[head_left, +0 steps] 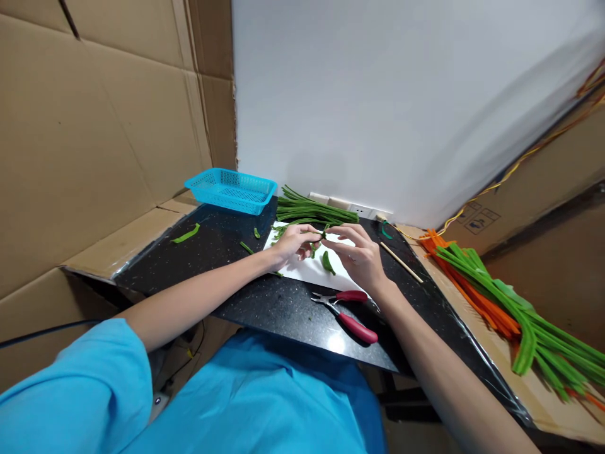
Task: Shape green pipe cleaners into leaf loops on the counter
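Blue shirt (255, 403); left hand (293, 243) and right hand (358, 252), both half-curled, in a pinch on one green piece (324, 234).

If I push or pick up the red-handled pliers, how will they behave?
The pliers probably won't roll, since they lie with their red handles spread apart. A push would likely slide or spin them, as the black tabletop looks smooth and glossy. Their metal head suggests they may feel stiff and fairly heavy for their size.
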Action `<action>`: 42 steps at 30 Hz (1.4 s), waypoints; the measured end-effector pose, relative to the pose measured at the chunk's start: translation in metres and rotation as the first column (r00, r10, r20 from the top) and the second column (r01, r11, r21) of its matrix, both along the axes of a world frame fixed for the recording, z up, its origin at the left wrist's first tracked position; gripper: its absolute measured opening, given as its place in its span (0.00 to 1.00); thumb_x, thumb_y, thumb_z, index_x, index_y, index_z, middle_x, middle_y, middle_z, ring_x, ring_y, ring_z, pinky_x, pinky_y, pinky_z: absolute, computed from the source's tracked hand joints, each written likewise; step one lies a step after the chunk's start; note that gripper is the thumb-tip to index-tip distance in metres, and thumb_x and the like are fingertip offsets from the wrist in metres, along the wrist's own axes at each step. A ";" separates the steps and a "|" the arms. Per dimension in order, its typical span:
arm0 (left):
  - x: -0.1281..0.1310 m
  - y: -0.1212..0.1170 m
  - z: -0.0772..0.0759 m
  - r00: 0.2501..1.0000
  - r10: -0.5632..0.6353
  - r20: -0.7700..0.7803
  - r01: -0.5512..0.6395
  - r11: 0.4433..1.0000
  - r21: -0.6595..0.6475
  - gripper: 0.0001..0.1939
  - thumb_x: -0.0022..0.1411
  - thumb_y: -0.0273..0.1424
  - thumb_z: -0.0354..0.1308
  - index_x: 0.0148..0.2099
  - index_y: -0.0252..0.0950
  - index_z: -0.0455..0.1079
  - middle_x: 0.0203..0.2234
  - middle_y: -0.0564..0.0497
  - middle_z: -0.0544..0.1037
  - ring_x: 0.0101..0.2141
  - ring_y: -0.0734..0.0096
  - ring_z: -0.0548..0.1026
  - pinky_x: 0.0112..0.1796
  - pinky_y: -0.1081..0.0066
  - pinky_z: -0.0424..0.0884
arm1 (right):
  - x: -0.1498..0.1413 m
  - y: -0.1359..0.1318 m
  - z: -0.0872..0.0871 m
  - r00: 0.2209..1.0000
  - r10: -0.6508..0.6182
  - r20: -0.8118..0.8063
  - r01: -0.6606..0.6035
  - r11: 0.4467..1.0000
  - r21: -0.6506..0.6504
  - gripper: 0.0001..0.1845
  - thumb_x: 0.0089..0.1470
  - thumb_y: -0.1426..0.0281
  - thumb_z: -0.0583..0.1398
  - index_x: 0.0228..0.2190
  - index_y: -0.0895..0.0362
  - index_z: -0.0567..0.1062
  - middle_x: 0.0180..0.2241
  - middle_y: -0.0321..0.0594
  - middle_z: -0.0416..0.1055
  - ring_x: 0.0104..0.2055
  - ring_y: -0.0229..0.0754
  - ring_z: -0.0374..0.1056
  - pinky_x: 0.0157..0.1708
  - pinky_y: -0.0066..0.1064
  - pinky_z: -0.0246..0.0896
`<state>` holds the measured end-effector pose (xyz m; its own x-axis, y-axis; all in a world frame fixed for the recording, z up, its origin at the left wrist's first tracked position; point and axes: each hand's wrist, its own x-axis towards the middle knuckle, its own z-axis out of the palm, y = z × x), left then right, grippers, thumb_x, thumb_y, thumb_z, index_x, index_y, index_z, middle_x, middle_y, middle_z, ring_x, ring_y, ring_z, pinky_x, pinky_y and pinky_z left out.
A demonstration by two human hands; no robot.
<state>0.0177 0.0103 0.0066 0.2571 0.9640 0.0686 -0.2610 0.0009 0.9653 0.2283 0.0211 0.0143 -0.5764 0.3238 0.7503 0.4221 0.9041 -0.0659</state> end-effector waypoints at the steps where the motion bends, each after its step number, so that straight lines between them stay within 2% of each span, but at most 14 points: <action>1: 0.000 0.000 0.000 1.000 0.004 0.007 -0.004 1.000 -0.013 0.05 0.63 0.28 0.63 0.35 0.32 0.71 0.23 0.53 0.76 0.14 0.80 0.68 0.14 0.78 0.55 | -0.001 0.000 0.000 1.000 0.001 0.012 -0.001 1.000 -0.005 0.18 0.68 0.74 0.59 0.44 0.42 0.85 0.46 0.41 0.81 0.49 0.50 0.72 0.44 0.42 0.76; 4: -0.001 0.000 0.001 1.000 0.005 0.010 -0.005 1.000 -0.030 0.05 0.62 0.27 0.63 0.34 0.32 0.72 0.21 0.54 0.74 0.13 0.81 0.66 0.14 0.78 0.52 | -0.003 0.001 -0.002 0.999 0.027 0.022 -0.027 0.999 -0.019 0.16 0.69 0.73 0.58 0.47 0.46 0.84 0.39 0.43 0.81 0.43 0.49 0.73 0.42 0.42 0.75; 9: -0.002 0.001 0.002 0.999 0.018 -0.038 -0.019 1.000 -0.018 0.05 0.61 0.28 0.65 0.35 0.32 0.73 0.19 0.56 0.71 0.14 0.81 0.65 0.14 0.78 0.52 | -0.004 0.003 -0.010 0.999 0.003 -0.051 -0.007 0.996 -0.085 0.14 0.70 0.71 0.57 0.50 0.50 0.82 0.41 0.46 0.81 0.43 0.48 0.76 0.43 0.41 0.75; 13: -0.002 0.002 -0.001 0.996 0.029 -0.088 -0.027 0.999 0.017 0.07 0.59 0.29 0.68 0.33 0.33 0.73 0.19 0.54 0.73 0.13 0.81 0.64 0.13 0.78 0.52 | -0.002 0.002 -0.011 1.000 0.011 -0.019 -0.014 0.987 -0.161 0.13 0.70 0.72 0.58 0.46 0.50 0.83 0.41 0.45 0.81 0.42 0.47 0.76 0.44 0.39 0.74; 16: -0.002 0.002 -0.003 0.992 -0.004 -0.123 0.007 1.000 0.027 0.07 0.59 0.29 0.68 0.33 0.32 0.73 0.19 0.53 0.73 0.13 0.81 0.64 0.13 0.79 0.53 | -0.002 -0.001 -0.008 0.998 0.041 0.050 -0.035 0.992 -0.120 0.14 0.69 0.73 0.58 0.41 0.50 0.84 0.39 0.43 0.81 0.42 0.47 0.73 0.44 0.39 0.73; 18: -0.003 0.001 -0.003 0.990 -0.006 -0.143 0.010 1.000 0.029 0.06 0.59 0.29 0.67 0.33 0.32 0.74 0.19 0.53 0.73 0.14 0.80 0.64 0.13 0.79 0.53 | -0.004 -0.002 -0.006 0.999 0.006 0.042 -0.003 0.998 -0.071 0.12 0.68 0.73 0.60 0.38 0.49 0.84 0.42 0.44 0.80 0.45 0.48 0.73 0.44 0.40 0.74; 21: -0.003 0.000 -0.002 0.989 0.006 -0.147 -0.002 1.000 0.030 0.05 0.59 0.29 0.66 0.35 0.33 0.74 0.18 0.54 0.72 0.14 0.80 0.65 0.14 0.80 0.54 | -0.006 -0.003 -0.005 0.999 -0.031 0.034 0.033 0.998 -0.053 0.10 0.68 0.72 0.61 0.41 0.49 0.83 0.48 0.44 0.80 0.49 0.48 0.73 0.49 0.42 0.74; 23: -0.002 -0.001 -0.001 0.990 0.009 -0.140 -0.005 1.000 0.025 0.05 0.59 0.28 0.66 0.35 0.33 0.74 0.17 0.55 0.71 0.14 0.79 0.65 0.14 0.80 0.54 | -0.006 -0.002 -0.006 0.999 -0.028 0.043 0.031 0.998 -0.061 0.09 0.68 0.72 0.61 0.44 0.49 0.82 0.47 0.43 0.81 0.50 0.48 0.73 0.51 0.42 0.73; 26: -0.001 -0.001 -0.001 0.989 0.004 -0.145 -0.003 1.000 0.007 0.04 0.60 0.28 0.66 0.35 0.33 0.74 0.17 0.56 0.71 0.14 0.79 0.66 0.14 0.79 0.56 | -0.006 -0.001 -0.009 0.998 -0.051 0.035 0.053 0.997 -0.063 0.09 0.68 0.70 0.62 0.46 0.50 0.82 0.44 0.42 0.83 0.47 0.49 0.75 0.49 0.40 0.73; 33: 0.001 -0.004 -0.001 0.994 -0.005 -0.105 0.008 0.999 0.034 0.05 0.60 0.28 0.66 0.36 0.33 0.73 0.19 0.55 0.72 0.15 0.78 0.69 0.14 0.78 0.59 | -0.007 0.000 -0.015 0.988 -0.149 -0.034 0.145 0.984 -0.108 0.09 0.68 0.70 0.61 0.41 0.51 0.83 0.39 0.43 0.83 0.39 0.47 0.78 0.42 0.37 0.72; 35: 0.000 -0.004 -0.001 0.993 -0.004 -0.117 0.010 0.999 0.051 0.05 0.60 0.28 0.66 0.36 0.32 0.74 0.19 0.55 0.72 0.15 0.78 0.69 0.15 0.79 0.58 | -0.008 -0.001 -0.016 0.988 -0.132 -0.079 0.119 0.981 -0.151 0.08 0.67 0.69 0.62 0.40 0.52 0.83 0.39 0.43 0.84 0.39 0.47 0.79 0.42 0.37 0.73; 38: -0.002 -0.003 -0.001 0.993 -0.029 -0.117 0.039 0.996 0.080 0.07 0.61 0.30 0.67 0.38 0.32 0.74 0.19 0.55 0.73 0.16 0.77 0.71 0.15 0.79 0.59 | -0.012 -0.003 -0.014 0.969 -0.111 -0.221 0.042 0.954 -0.295 0.06 0.65 0.66 0.64 0.37 0.52 0.83 0.37 0.41 0.84 0.36 0.46 0.80 0.42 0.37 0.75; 42: -0.003 -0.002 -0.001 0.989 -0.045 -0.144 0.067 0.986 0.155 0.11 0.60 0.33 0.68 0.41 0.31 0.74 0.23 0.53 0.75 0.18 0.75 0.73 0.15 0.78 0.62 | -0.017 -0.004 -0.007 0.899 -0.136 -0.417 -0.117 0.843 -0.525 0.13 0.57 0.57 0.70 0.32 0.54 0.82 0.32 0.41 0.82 0.33 0.46 0.79 0.37 0.37 0.78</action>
<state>0.0149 0.0083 0.0051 0.3284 0.9273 0.1795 -0.1279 -0.1446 0.9812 0.2114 0.0168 0.0072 -0.2382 0.7415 0.6272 0.2460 0.6708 -0.6996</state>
